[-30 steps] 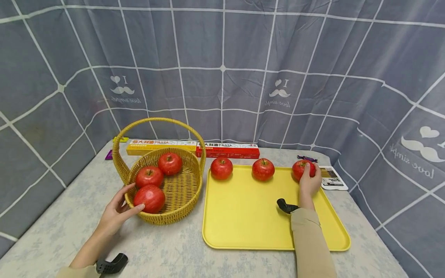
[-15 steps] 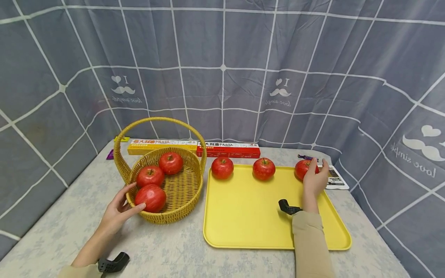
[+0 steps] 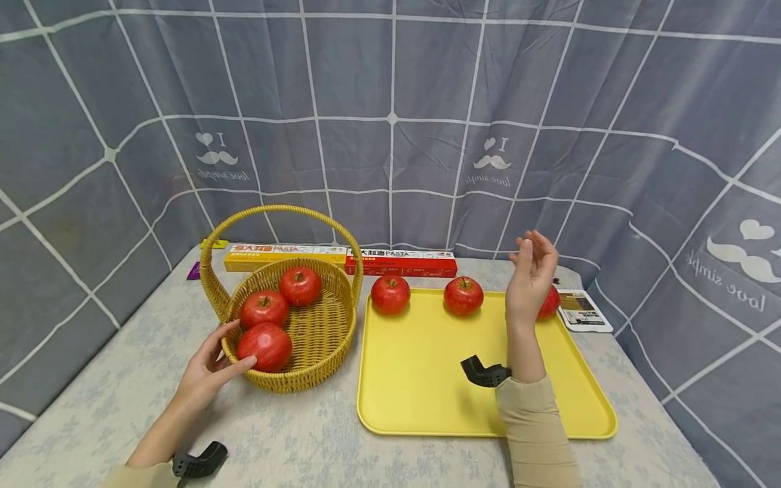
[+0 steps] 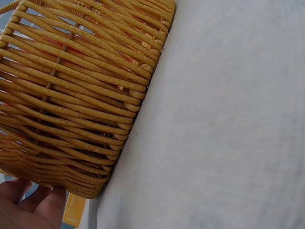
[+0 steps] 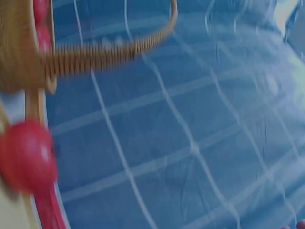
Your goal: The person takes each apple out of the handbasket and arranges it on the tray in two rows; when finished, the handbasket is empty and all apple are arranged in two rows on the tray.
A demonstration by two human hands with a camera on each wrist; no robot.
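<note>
Apple number three sits at the far right corner of the yellow tray, partly hidden behind my right hand. Starting at the near edge of the table: my left forearm enters from the near left corner, and my left hand rests against the outer near wall of the wicker basket, fingers extended and relaxed, thumb touching the weave, gripping nothing. The left wrist view shows the basket's woven wall at close range with my fingertips at its base. The basket stands on the left half of the table and holds three apples: one against the near rim just beside my left thumb, one behind it, and one toward the far side. The tray lies on the right half of the table, just beside the basket. My right forearm, in a beige sleeve, crosses the tray's near edge. My right hand is raised above the tray's far right area, fingers loosely spread, holding nothing and clear of the apple. Two more apples sit along the tray's far edge. At the table's far edge lie a yellow pasta box and a red pasta box, end to end. The right wrist view is blurred.
</note>
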